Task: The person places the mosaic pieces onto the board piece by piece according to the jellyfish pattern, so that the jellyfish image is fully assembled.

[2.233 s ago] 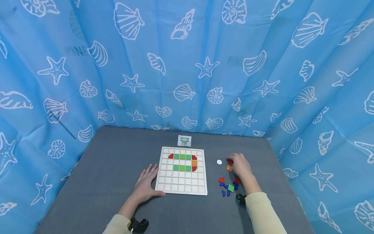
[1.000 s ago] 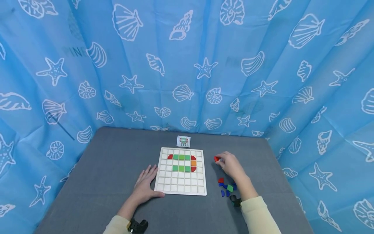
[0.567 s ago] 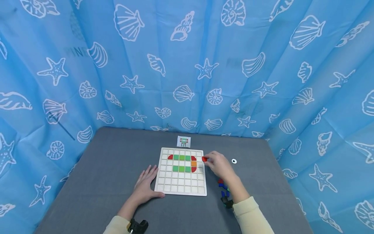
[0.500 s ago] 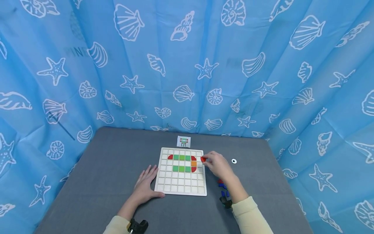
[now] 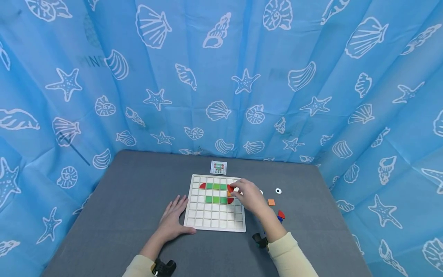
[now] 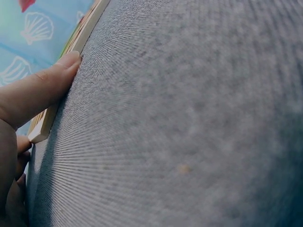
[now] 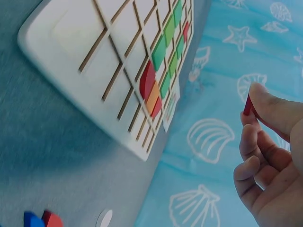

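My right hand [image 5: 252, 196] is over the right side of a white grid board [image 5: 207, 215]. Its thumb and index finger pinch a red piece [image 7: 248, 105], seen nearly edge-on in the right wrist view. On the board lie two rows of green squares [image 5: 216, 186], with a red quarter-round tile [image 5: 202, 186] at the far row's left end. An orange tile [image 7: 153, 98] sits between two red ones at the right end. My left hand [image 5: 173, 221] rests at the near left corner, its thumb [image 6: 52, 82] along the front edge and fingers spread beside the left edge.
Behind the board lies a small pattern card [image 5: 219, 167]. Right of it are an orange square [image 5: 271, 202], a white disc with a black dot [image 5: 278, 191], a red piece [image 5: 281, 214] and blue pieces [image 5: 279, 219], partly hidden by the right forearm. A shell-print curtain [image 5: 221, 107] surrounds the table.
My right hand has picked up the red piece from the loose pieces and carried it left over the board. A white disc with a black dot now shows at right. The left hand stays put.
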The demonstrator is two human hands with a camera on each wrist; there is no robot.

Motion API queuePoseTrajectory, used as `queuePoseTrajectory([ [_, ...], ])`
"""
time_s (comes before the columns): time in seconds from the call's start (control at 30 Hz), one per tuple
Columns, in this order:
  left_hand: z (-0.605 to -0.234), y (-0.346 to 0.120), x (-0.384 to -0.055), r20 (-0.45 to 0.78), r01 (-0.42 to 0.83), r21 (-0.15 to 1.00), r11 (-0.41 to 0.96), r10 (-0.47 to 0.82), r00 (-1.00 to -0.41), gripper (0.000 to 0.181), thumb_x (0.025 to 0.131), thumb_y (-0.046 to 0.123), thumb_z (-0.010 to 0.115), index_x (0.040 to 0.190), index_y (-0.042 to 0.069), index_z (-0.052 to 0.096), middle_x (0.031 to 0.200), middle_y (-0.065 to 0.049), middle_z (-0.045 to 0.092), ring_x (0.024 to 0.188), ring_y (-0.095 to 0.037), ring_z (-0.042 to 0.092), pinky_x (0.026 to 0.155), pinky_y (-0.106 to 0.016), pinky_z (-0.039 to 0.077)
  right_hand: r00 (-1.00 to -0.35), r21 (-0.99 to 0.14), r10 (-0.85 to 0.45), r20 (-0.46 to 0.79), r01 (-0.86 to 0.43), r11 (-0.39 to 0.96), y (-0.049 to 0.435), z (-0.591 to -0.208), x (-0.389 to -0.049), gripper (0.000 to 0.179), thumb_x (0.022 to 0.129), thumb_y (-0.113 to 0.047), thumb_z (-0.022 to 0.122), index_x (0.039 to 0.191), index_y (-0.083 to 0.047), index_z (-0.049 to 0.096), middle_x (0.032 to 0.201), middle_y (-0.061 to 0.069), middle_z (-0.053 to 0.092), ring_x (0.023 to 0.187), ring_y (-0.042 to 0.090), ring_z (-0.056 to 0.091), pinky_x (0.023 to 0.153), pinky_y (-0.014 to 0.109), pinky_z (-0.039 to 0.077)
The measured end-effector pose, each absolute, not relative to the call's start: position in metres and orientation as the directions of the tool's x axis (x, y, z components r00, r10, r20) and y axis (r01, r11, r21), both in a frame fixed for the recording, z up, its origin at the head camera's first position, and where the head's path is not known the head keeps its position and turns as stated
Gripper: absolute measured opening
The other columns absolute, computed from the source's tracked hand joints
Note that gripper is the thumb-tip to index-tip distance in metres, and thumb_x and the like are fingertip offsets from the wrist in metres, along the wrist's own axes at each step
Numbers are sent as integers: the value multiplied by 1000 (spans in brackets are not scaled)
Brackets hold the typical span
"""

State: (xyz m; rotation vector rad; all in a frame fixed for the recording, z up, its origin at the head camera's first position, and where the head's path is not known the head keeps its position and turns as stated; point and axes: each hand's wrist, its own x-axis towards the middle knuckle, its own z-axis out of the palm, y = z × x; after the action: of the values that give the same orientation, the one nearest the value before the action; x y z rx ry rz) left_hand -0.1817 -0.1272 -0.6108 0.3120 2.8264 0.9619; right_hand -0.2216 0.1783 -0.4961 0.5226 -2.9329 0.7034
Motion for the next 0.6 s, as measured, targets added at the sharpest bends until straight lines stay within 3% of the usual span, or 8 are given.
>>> queuePoseTrajectory([
  [0.27, -609, -128, -183, -58, 159, 611, 776, 244, -968, 131, 57, 79, 80, 161, 16, 29, 167, -6, 26, 157, -32, 11, 126, -54, 9, -923, -435, -353, 156, -385, 814, 159, -494, -221, 31, 87, -19, 80, 118, -13, 76, 106, 3, 71, 87, 18, 65, 73, 32, 58],
  [0.6, -611, -128, -182, -53, 162, 627, 762, 249, -967, 130, 57, 78, 81, 160, 16, 31, 167, -6, 27, 157, -31, 11, 126, -54, 10, -890, -421, -424, 166, -453, 786, 137, -505, -222, 23, 89, -20, 79, 112, -18, 77, 105, -3, 70, 84, 11, 62, 69, 28, 54],
])
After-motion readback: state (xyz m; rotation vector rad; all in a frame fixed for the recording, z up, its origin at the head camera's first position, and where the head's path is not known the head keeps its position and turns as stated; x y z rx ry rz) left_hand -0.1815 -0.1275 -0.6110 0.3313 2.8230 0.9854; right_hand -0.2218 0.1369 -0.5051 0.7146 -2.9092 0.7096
